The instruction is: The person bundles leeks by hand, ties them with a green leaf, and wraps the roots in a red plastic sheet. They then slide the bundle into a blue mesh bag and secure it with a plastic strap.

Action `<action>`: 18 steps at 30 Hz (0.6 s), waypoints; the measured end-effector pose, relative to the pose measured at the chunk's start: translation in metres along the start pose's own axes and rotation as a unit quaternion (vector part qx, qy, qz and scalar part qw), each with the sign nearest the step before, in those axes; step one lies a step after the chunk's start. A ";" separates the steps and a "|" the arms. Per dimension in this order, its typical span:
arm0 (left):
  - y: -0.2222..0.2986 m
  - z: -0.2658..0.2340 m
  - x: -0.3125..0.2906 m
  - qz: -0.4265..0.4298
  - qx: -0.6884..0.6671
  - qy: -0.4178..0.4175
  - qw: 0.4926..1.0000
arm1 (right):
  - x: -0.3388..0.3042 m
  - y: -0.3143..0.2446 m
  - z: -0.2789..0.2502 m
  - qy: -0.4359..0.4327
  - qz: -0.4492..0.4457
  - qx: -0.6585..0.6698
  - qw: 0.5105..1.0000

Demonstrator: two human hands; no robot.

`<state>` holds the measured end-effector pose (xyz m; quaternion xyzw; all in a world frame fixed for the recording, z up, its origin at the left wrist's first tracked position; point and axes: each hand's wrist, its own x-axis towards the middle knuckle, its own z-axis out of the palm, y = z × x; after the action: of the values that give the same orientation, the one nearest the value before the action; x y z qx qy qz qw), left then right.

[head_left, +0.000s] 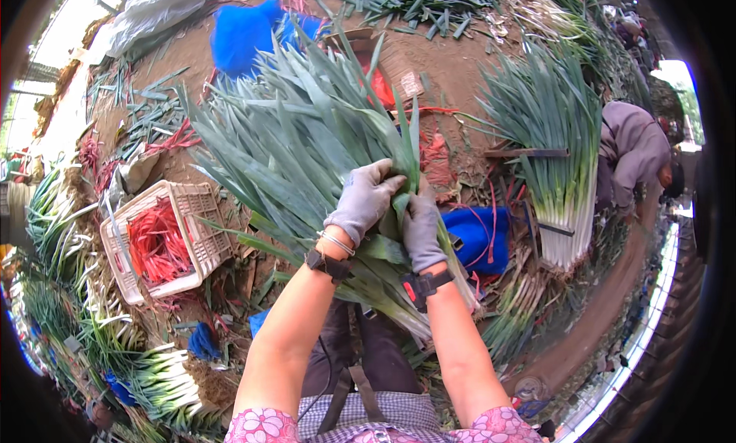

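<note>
A large heap of leeks [299, 129] lies in front of me, its broad blue-green leaves fanning away to the upper left and its pale stalks running down towards my legs. My left hand [363, 199], in a grey glove, lies on the heap's right side with thumb and fingers closed on a leek leaf. Close beside it, my right hand [422, 227], gloved alike, is closed around a folded green leaf [400, 205]. The two hands are a few finger-widths apart. What lies under my palms is hidden.
At left a pale plastic crate [201, 236] holds red ties [159, 244]. On the right a bundle of leeks [556, 159] rests on a metal stand [537, 150], near a bent-over person [632, 148]. Blue cloth [479, 236] lies by my right hand; leaf scraps litter the ground.
</note>
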<state>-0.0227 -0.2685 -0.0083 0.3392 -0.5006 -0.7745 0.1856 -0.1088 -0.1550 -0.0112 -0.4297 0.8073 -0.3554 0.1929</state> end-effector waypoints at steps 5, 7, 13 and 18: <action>0.006 0.006 0.007 -0.048 -0.037 -0.011 0.998 | -0.002 0.012 0.006 -0.057 0.050 -0.042 0.996; 0.003 0.005 0.012 -0.099 -0.005 0.001 0.995 | 0.000 0.006 0.009 0.017 -0.053 -0.071 0.996; 0.010 0.007 0.014 -0.116 -0.038 -0.008 0.992 | 0.003 0.009 0.009 0.040 -0.097 -0.077 0.991; 0.031 0.013 -0.019 -0.076 -0.182 -0.016 0.980 | 0.006 0.030 0.011 -0.013 -0.019 -0.047 0.999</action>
<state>-0.0196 -0.2617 0.0299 0.3246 -0.3272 -0.8698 0.1764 -0.1223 -0.1526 -0.0410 -0.4582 0.8121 -0.3154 0.1764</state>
